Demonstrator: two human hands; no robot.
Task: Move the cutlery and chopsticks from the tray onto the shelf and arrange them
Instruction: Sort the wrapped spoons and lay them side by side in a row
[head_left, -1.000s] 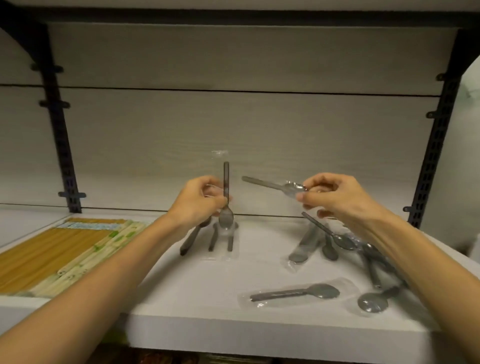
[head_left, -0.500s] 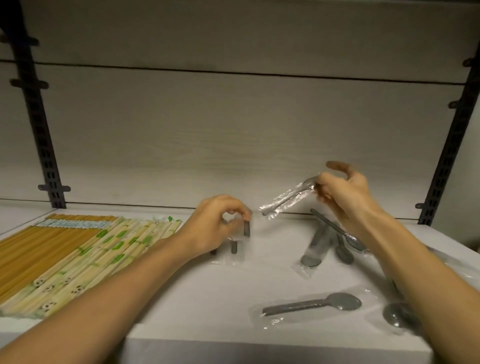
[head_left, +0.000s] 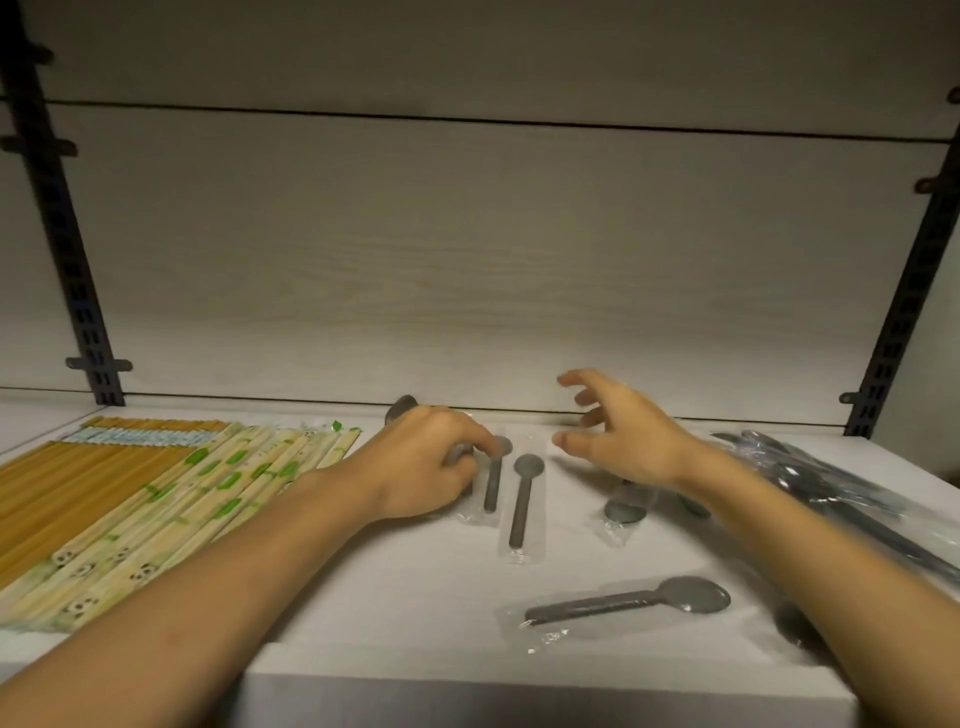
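Note:
On the white shelf (head_left: 395, 587), several wrapped grey spoons lie side by side in the middle. My left hand (head_left: 431, 462) rests on the shelf with fingertips touching one wrapped spoon (head_left: 493, 480); a spoon partly hidden under the hand shows its bowl (head_left: 401, 407) behind it. Another wrapped spoon (head_left: 523, 499) lies just right of these. My right hand (head_left: 618, 431) hovers above the shelf, fingers spread and holding nothing. Packed chopsticks (head_left: 156, 493) lie in rows at the left.
A loose wrapped spoon (head_left: 631, 603) lies crosswise near the front edge. More wrapped spoons lie under my right hand (head_left: 626, 506) and in a pile (head_left: 810, 478) at the right. Black slotted uprights (head_left: 67, 239) flank the shelf's back panel.
My right hand has let go of the wrapped spoon it held, which now lies beside the others. My left hand has lowered its spoon onto the shelf. The view has tilted down.

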